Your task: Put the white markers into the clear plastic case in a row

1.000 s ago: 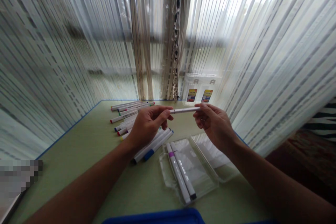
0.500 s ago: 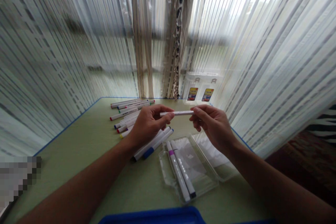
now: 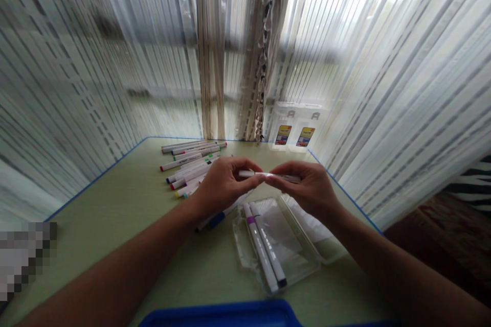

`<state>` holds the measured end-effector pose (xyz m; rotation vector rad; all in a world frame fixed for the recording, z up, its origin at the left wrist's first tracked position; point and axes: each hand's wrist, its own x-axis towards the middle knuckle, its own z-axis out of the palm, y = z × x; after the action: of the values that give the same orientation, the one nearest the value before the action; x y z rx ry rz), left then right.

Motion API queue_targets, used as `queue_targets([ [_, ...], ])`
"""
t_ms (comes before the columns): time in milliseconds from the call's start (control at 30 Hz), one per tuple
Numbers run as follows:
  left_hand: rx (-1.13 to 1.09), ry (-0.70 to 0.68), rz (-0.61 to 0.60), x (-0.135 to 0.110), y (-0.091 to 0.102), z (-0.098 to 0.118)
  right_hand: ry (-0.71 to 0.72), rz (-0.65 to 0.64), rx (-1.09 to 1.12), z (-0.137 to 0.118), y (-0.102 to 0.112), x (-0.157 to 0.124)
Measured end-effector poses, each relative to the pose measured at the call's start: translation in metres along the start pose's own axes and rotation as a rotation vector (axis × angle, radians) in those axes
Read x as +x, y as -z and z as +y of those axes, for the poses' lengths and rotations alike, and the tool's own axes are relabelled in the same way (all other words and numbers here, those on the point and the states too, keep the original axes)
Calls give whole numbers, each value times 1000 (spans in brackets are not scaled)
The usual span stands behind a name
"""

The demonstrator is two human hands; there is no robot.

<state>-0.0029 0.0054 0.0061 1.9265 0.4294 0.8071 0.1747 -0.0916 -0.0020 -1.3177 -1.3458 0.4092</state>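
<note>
A slim white marker (image 3: 287, 178) lies level between my two hands, raised above the green table. My left hand (image 3: 226, 179) pinches its left part between thumb and fingers. On the other side, my right hand (image 3: 312, 184) grips the right part, and the fingertips of both hands almost meet at the middle. Below them, an open clear plastic case (image 3: 295, 260) holds two white markers (image 3: 264, 245), one with a purple band and one with a dark end. Several loose white markers (image 3: 187, 163) with coloured ends lie left of my left hand, which partly hides some.
Two clear cases with yellow labels (image 3: 295, 133) stand upright at the table's back edge. A blue tray's rim (image 3: 226, 311) shows at the near edge. String curtains (image 3: 161, 61) hang around the table. A pixelated object (image 3: 25, 260) sits at far left.
My right hand has slid inward along the marker toward my left fingertips. Both hands sit slightly lower, and the left has shifted a little to the right.
</note>
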Motion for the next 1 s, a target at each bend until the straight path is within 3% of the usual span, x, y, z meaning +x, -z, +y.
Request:
queue_targets([
  [367, -45, 19, -69, -1, -2, -1, -65, -33, 8, 2, -1, 1],
  [533, -108, 55, 1, 1, -1, 1, -104, -32, 71, 4, 0, 1],
  [1000, -445, 115, 215, 9, 8, -8, -175, -23, 513, 1, 2, 2],
])
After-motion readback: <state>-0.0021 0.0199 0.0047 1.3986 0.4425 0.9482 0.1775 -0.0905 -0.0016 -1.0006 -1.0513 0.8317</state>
